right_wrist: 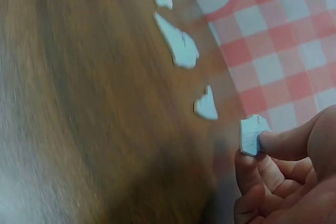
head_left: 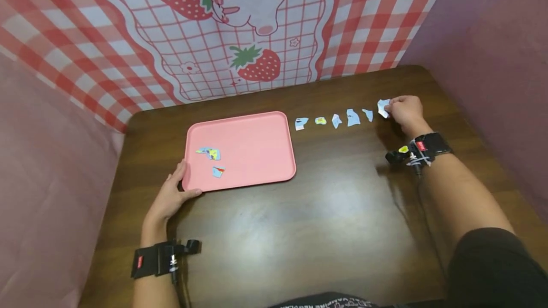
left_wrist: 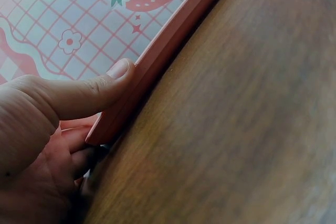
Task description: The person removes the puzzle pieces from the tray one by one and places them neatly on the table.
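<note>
My right hand (head_left: pixel 406 110) pinches a flat, jagged pale-blue fragment (head_left: pixel 383 108) between thumb and fingers, over the table's far right. In the right wrist view the same fragment (right_wrist: pixel 252 136) shows faint lines on its face. To its left runs a row of several similar fragments, among them a wide blue one (head_left: pixel 353 118) and a small yellow-marked one (head_left: pixel 320 120). At the left, my left hand (head_left: pixel 171 194) grips the near left corner of a pink tray (head_left: pixel 252 151). Its thumb (left_wrist: pixel 92 95) lies on the rim; the other fingers are partly hidden.
On the tray lie a yellow-and-blue fragment cluster (head_left: pixel 210 153) and a separate blue-and-red fragment (head_left: pixel 218 172). The brown wooden table (head_left: pixel 299 232) meets a strawberry-printed checked cloth (head_left: pixel 257 18) at the back. Pink and mauve drapes hang at both sides. Cables trail from both wrist cameras.
</note>
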`<state>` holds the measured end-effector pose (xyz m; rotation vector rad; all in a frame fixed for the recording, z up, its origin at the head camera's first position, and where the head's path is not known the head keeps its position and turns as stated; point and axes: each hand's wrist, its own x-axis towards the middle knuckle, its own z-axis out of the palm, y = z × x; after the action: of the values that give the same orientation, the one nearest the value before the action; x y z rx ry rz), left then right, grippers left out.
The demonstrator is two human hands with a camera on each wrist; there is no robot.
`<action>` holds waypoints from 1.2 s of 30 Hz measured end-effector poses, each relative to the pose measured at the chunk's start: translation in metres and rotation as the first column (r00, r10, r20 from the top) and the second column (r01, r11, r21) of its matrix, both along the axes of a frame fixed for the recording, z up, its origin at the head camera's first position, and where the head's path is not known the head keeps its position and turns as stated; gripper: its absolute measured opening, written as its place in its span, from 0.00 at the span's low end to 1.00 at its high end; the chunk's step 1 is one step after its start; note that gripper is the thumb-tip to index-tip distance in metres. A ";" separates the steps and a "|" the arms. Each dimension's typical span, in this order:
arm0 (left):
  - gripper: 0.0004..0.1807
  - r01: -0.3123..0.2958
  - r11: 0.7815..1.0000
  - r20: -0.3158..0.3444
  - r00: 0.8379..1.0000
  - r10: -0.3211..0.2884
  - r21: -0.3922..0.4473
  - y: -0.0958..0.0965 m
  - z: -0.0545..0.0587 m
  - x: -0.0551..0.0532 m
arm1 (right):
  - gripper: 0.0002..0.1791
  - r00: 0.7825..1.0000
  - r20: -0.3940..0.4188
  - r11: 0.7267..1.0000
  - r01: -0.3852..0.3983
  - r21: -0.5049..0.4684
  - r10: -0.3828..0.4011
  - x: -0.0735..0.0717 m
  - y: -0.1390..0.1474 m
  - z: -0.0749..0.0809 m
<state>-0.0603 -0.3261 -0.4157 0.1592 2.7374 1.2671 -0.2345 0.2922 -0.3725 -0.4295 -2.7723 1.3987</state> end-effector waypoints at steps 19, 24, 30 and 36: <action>0.53 -0.007 0.998 -0.004 1.000 0.008 0.056 -0.003 0.002 0.007 | 0.19 0.998 0.054 0.969 -0.043 0.245 0.031 -0.001 0.000 -0.004; 0.55 -0.008 0.999 -0.006 1.000 0.009 0.045 -0.005 0.005 0.011 | 0.18 0.999 0.018 0.953 -0.030 0.300 0.026 0.005 -0.002 -0.005; 0.55 -0.014 0.999 -0.016 1.000 0.015 0.037 -0.008 0.008 0.017 | 0.15 0.999 -0.018 0.950 -0.024 0.311 0.031 0.011 -0.007 -0.012; 0.54 0.001 0.998 -0.066 0.998 0.003 0.062 -0.006 0.005 0.016 | 0.16 0.999 -0.030 0.942 -0.005 0.335 0.015 0.013 -0.005 -0.011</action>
<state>-0.0447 -0.3319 -0.4111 0.2091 2.7541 1.3716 -0.2214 0.2876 -0.3837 -0.3763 -2.9067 0.8934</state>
